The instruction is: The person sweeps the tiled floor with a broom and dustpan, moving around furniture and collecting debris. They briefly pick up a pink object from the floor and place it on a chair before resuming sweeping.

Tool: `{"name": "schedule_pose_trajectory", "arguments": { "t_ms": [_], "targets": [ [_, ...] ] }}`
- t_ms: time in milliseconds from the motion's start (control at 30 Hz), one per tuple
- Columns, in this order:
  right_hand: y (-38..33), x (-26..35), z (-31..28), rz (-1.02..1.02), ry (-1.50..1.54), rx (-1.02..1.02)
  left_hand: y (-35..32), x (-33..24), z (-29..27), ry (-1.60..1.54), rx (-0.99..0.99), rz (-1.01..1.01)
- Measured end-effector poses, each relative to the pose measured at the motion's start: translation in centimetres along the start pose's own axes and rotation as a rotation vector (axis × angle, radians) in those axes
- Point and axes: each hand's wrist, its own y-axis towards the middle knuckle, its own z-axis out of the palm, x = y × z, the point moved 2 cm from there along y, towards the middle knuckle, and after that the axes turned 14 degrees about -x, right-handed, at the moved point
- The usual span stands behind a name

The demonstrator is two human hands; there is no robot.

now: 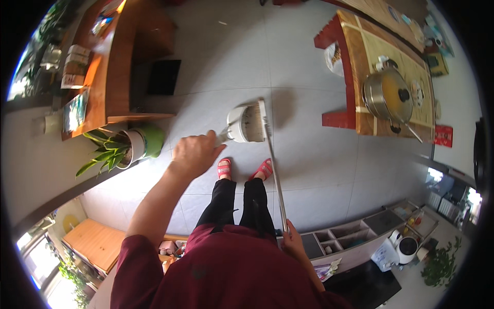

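While L hand (194, 153) clasps dustpan (245, 125), R hand (292, 240) grips broom (276, 179); red pkg (443, 136) seemingly lettered.

Ends lost in my grip
My left hand (195, 153) hides the end of the dustpan (236, 122) handle (224, 137), my right hand (292, 241) the upper end of the broom pole (278, 185); the steel pot's (373, 97) contents blur under its lid (395, 85).

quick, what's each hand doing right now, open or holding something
Left hand: closed, holding the white dustpan.
Right hand: closed, holding the long-handled broom.
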Motion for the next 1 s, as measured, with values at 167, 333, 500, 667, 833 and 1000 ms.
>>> {"name": "schedule_pose_trajectory", "arguments": {
  "t_ms": [167,333,500,667,833,1000],
  "targets": [
    [1.5,3.5,4.0,-0.043,-0.166,-0.107,-0.9,2.4,0.4,-0.097,-0.059,0.010],
    [-0.2,7.6,4.7,0.154,-0.007,0.025,-3.1,6.7,-0.1,-0.222,-0.058,-0.174],
    [-2.0,12.1,3.9,-0.270,-0.547,-0.124,-7.0,12.8,-1.5,-0.269,-0.125,-0.387],
    [5.7,18.4,3.1,-0.570,-0.686,-0.165,-10.1,16.6,-1.4,-0.299,-0.286,-0.526],
    [13.5,33.5,4.6,-0.814,-1.030,-0.196,-10.3,18.6,-0.6,-0.336,-0.362,-0.764],
    [25.0,50.0,9.0,-1.054,-1.155,-0.107,-6.6,17.6,-1.3,-0.336,-0.348,-0.975]
  ]
}}
